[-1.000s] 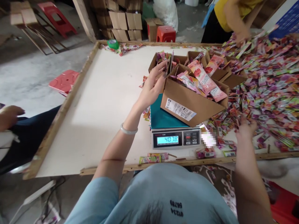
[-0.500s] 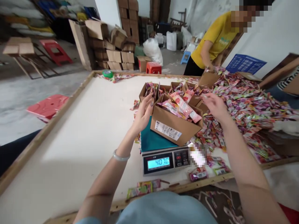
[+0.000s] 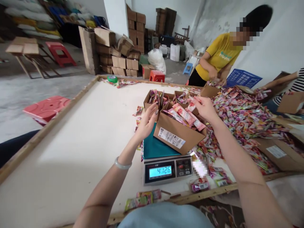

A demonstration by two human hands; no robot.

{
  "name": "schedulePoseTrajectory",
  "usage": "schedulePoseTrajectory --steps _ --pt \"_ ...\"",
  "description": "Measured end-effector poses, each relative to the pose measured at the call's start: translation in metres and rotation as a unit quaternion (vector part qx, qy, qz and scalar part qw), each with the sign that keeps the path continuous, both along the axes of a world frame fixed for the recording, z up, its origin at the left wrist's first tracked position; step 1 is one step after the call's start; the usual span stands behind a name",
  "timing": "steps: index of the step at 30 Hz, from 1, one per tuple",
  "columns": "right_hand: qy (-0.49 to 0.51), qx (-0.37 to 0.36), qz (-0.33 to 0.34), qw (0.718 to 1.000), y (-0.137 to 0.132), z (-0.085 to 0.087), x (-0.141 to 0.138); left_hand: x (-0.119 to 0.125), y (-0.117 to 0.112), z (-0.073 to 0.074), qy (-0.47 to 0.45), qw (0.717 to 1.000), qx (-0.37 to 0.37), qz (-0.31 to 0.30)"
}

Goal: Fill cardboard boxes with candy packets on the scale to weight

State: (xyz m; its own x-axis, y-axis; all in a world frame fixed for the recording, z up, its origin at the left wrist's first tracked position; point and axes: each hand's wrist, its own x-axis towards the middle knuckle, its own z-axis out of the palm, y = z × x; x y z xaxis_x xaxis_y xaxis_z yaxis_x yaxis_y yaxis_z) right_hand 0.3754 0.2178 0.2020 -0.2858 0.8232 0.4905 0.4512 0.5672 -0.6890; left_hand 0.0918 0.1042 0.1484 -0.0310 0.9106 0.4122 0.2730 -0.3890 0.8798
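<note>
A small cardboard box [image 3: 174, 136] with a white label sits tilted on the teal pan [image 3: 152, 147] of a digital scale [image 3: 167, 172], whose lit display seems to read 412.6. Pink sachets [image 3: 184, 114] stick up out of the box. My left hand [image 3: 148, 122] is open at the box's left side, fingers stretched out and slightly apart. Over the far right of the box, my right hand [image 3: 204, 107] has its fingertips closed on a pink sachet; the grip is partly hidden.
More filled boxes [image 3: 152, 98] stand behind the scale. A large heap of sachets [image 3: 239, 126] covers the right, with loose sachets [image 3: 140, 201] at the front edge. Across the table, a person in a yellow shirt [image 3: 218, 53] works beside a blue crate [image 3: 243, 77]. Another person's striped sleeve [image 3: 298, 82] shows right.
My right hand has moved left, over the box and onto a sachet. My left hand stays by the box. The display has risen from about 407.0 to about 412.6.
</note>
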Motion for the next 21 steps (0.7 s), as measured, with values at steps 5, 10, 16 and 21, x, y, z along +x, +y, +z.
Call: schedulePoseTrajectory --steps 5,10,16,21 --pt "0.159 0.129 -0.106 0.973 -0.009 0.033 0.020 0.001 0.001 -0.002 -0.002 1.000 -0.008 -0.004" --pt "-0.152 0.028 -0.064 0.986 -0.039 0.030 0.033 0.004 0.002 -0.001 0.001 1.000 -0.009 0.001" --pt "-0.077 -0.069 -0.174 0.979 -0.063 -0.018 0.056 -0.014 0.000 -0.029 0.003 0.997 -0.045 0.064" --pt "0.014 -0.363 0.018 0.931 -0.080 -0.042 0.037 -0.036 -0.035 -0.087 -0.078 0.971 -0.152 0.167"
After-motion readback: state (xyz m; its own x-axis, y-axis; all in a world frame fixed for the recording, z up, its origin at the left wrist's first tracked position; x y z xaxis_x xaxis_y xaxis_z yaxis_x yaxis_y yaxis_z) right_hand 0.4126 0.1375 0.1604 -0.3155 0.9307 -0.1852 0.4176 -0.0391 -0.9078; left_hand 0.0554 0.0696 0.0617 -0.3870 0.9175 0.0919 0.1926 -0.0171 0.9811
